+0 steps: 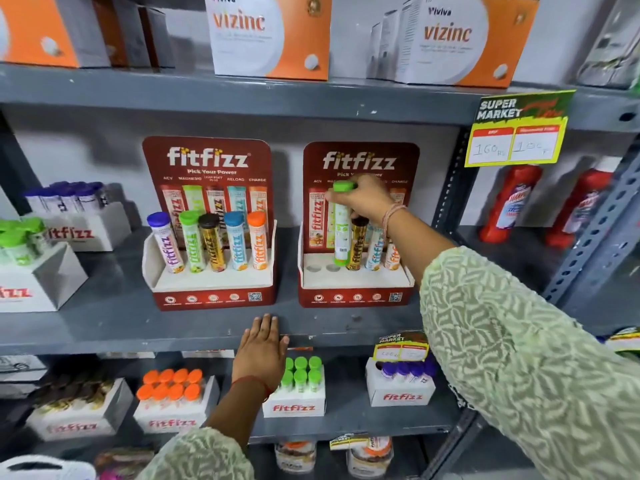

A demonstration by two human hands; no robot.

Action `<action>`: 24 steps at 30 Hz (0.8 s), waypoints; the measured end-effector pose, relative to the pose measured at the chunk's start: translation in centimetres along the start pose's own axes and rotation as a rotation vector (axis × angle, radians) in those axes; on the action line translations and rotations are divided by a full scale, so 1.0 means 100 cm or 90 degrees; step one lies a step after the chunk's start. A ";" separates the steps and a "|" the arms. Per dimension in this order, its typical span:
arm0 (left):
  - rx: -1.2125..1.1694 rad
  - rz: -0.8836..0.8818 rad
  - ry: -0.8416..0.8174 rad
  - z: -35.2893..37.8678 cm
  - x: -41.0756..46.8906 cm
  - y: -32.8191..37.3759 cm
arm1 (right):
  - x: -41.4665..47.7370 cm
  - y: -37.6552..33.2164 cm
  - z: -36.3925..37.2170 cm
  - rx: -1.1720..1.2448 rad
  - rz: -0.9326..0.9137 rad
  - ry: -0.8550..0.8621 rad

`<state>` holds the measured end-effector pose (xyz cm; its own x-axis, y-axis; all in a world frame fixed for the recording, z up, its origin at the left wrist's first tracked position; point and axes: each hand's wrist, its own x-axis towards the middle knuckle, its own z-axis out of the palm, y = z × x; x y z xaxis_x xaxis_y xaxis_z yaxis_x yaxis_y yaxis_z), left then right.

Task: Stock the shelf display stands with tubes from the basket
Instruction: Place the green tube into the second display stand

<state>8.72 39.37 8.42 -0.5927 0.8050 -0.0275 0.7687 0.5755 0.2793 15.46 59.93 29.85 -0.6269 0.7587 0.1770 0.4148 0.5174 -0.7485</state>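
Observation:
Two red fitfizz display stands sit on the middle shelf. The left stand [214,299] holds several tubes with purple, green, black, blue and orange caps. The right stand [356,297] holds a black-capped, a blue and an orange tube; its two leftmost holes are empty. My right hand [367,199] grips a green-capped tube [341,226] by its top, upright, its base just above the stand's second hole. My left hand [261,351] lies flat on the shelf's front edge, fingers together, holding nothing. The basket is a white shape [45,467] at the bottom left corner.
Grey metal shelves [104,327] carry white fitfizz boxes of tubes: orange caps [173,386], green caps [301,375], purple caps [405,372] below; more at the left. Vizinc boxes [270,36] stand above. A yellow price tag [519,133] hangs right, red bottles [509,202] behind.

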 end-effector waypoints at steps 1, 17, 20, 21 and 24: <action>0.001 -0.001 0.001 0.000 0.000 0.000 | 0.002 0.000 -0.002 -0.039 -0.001 0.000; 0.007 0.003 0.008 0.001 -0.002 0.000 | 0.014 0.008 0.006 -0.269 -0.098 -0.041; 0.001 0.013 0.006 0.001 -0.001 -0.003 | 0.011 0.015 0.012 -0.329 -0.120 -0.068; -0.002 0.024 0.006 0.000 0.001 -0.005 | 0.011 0.017 0.014 -0.347 -0.119 -0.066; 0.000 0.046 0.010 -0.005 0.006 -0.016 | 0.006 0.022 0.020 -0.412 -0.132 -0.028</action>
<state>6.98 38.84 8.42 -0.5395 0.8419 0.0075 0.8092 0.5161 0.2807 14.71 60.73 27.04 -0.7561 0.6091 0.2394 0.5861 0.7929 -0.1665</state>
